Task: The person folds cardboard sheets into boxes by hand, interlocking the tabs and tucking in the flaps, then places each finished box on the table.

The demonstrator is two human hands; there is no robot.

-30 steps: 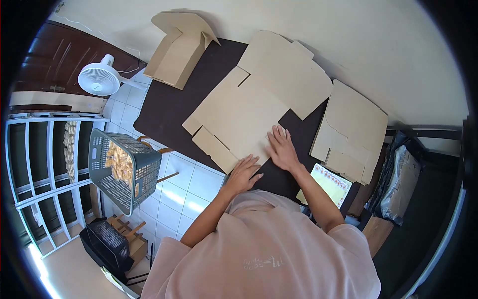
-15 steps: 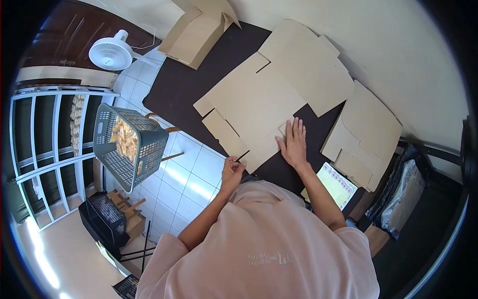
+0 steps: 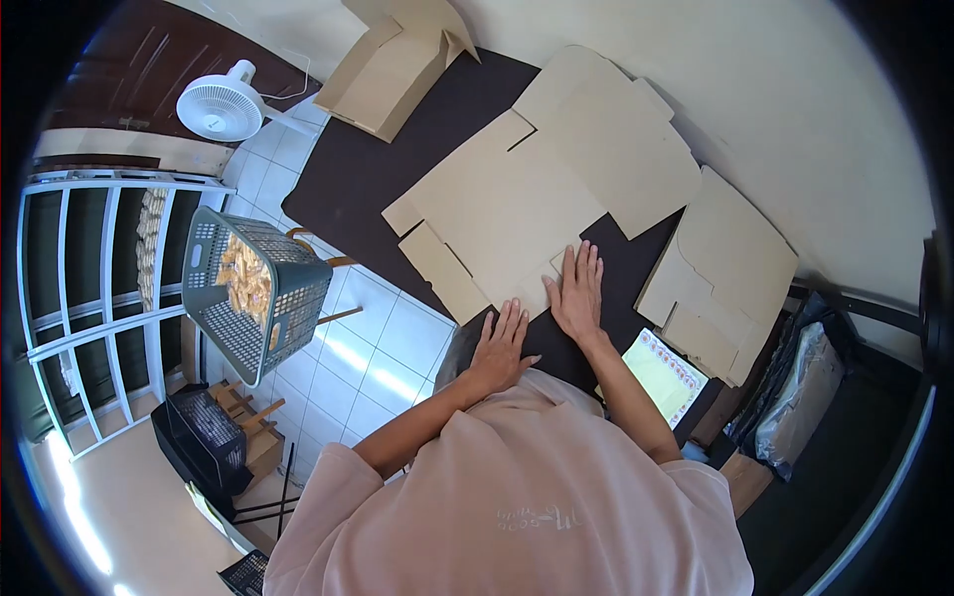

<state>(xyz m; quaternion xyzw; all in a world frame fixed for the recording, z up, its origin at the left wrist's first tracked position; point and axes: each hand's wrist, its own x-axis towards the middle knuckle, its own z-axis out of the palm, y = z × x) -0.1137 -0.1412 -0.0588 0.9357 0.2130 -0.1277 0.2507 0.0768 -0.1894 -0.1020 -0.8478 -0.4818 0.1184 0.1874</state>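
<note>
An unfolded cardboard box blank [image 3: 527,199] lies flat on the dark tabletop [image 3: 348,189], with slots cut along its sides. My left hand [image 3: 500,346] rests on the near end of the cardboard, fingers stretched out and pointing away from me. My right hand [image 3: 576,293] lies palm down on the blank's near right edge, its fingers extended and thumb apart. Neither hand grips anything. Whatever is beneath the palms is hidden.
More flat cardboard [image 3: 720,278] lies at the right, beside a lit tablet screen [image 3: 664,377]. A partly folded cardboard box [image 3: 393,74] stands at the far left table end. Left of the table are a grey-green basket [image 3: 298,288] of packed items and a white fan [image 3: 221,107].
My left hand has gone from pinched fingers at the blank's near left corner to lying flat and open, slightly to the right. The right hand stays on the cardboard.
</note>
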